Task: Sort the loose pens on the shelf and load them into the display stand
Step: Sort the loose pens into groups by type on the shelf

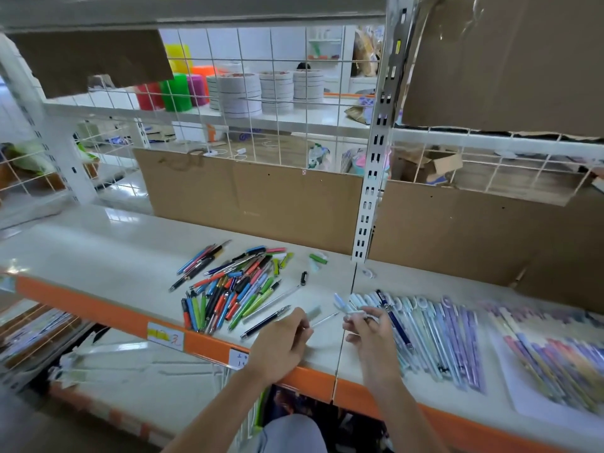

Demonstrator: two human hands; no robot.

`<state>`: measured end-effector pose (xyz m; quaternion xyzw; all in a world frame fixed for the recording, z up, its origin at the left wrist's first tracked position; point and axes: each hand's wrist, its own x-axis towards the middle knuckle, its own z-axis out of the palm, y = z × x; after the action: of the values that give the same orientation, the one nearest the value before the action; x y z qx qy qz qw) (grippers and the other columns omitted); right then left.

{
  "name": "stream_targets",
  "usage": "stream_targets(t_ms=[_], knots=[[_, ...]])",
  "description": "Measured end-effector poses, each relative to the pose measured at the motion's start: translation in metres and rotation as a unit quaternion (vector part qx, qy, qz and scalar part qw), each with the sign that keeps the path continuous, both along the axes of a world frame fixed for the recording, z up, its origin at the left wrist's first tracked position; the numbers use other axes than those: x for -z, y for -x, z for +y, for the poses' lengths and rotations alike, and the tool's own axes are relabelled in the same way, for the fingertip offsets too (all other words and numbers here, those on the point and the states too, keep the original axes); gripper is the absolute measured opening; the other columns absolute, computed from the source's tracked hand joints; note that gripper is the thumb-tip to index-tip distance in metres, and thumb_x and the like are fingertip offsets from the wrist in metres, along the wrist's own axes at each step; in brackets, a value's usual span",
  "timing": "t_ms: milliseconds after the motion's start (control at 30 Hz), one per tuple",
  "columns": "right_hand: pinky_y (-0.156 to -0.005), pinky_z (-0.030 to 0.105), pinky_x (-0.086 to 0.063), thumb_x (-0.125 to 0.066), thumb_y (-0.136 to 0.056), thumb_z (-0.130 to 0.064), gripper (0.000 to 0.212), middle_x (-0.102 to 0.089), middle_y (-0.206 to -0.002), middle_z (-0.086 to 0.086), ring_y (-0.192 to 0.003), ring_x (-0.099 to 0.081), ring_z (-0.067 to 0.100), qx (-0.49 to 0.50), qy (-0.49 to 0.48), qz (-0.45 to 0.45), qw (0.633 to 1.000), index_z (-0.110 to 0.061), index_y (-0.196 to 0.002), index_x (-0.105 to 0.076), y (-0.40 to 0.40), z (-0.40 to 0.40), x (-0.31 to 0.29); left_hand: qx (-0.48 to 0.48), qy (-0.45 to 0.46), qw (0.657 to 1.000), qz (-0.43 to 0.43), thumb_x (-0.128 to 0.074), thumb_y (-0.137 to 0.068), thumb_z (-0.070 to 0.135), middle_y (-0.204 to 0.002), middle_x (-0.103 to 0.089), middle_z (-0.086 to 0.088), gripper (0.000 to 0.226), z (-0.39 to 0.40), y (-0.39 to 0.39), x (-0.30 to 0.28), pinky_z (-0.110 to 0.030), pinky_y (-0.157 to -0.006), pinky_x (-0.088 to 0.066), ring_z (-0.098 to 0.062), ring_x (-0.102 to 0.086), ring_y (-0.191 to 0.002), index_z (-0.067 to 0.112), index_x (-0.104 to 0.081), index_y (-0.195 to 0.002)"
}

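1. Left hand (283, 341) hovers by the shelf's (98, 253) front edge, pinching a slim clear pen (322, 320); right hand (371, 325) beside it grips pale pens (351, 310).
2. Loose pens (228, 286) lie heaped mid-shelf; sorted pens (438, 335) lie in rows toward the right end.

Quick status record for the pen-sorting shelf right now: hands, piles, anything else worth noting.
left hand: pinches a slim clear pen
right hand: holds a few pale pens
loose pile: mixed colours, unsorted, left of the hands
sorted row: pastel pens side by side, right of the hands
shelf: white top, orange front edge
display stand: not in view
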<state>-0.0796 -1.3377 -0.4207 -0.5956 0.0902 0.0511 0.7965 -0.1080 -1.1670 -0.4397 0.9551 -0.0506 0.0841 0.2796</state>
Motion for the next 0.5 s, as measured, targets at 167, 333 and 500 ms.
stream_targets(t_ms=[167,333,500], knots=[[-0.061,0.028,-0.047,-0.053,-0.093,-0.002,0.014,-0.065,-0.086,0.016,-0.067,-0.06,0.018,-0.011,-0.002,-0.006,1.0,-0.011,-0.103,-0.05,0.0016,-0.0014,0.0001,0.013,0.0,1.0,-0.009,-0.047,-0.095,0.031,-0.07,-0.054,0.01,0.01,-0.0002,0.0013,0.0006,-0.028,-0.057,-0.043,-0.009,-0.051,-0.061,0.03,-0.039,-0.089],[-0.065,0.029,-0.049,-0.059,-0.089,-0.002,0.017,-0.068,-0.081,0.012,-0.067,-0.06,0.016,-0.046,0.027,-0.01,0.999,-0.011,-0.103,-0.055,0.0028,-0.0003,-0.0014,0.015,0.007,1.0,-0.02,-0.049,-0.095,0.029,-0.066,-0.05,0.014,0.01,0.0,0.001,0.0001,-0.026,-0.057,-0.043,-0.005,-0.048,-0.06,0.029,-0.042,-0.089],[-0.061,0.028,-0.046,-0.055,-0.092,-0.004,0.014,-0.067,-0.087,0.014,-0.064,-0.057,0.017,0.001,-0.017,0.004,1.0,-0.009,-0.105,-0.051,0.0015,-0.0014,-0.0005,0.018,0.007,0.999,-0.035,-0.045,-0.097,0.031,-0.08,-0.058,0.009,0.015,0.0005,-0.0003,0.0011,-0.026,-0.065,-0.046,-0.008,-0.054,-0.07,0.02,-0.056,-0.098]])
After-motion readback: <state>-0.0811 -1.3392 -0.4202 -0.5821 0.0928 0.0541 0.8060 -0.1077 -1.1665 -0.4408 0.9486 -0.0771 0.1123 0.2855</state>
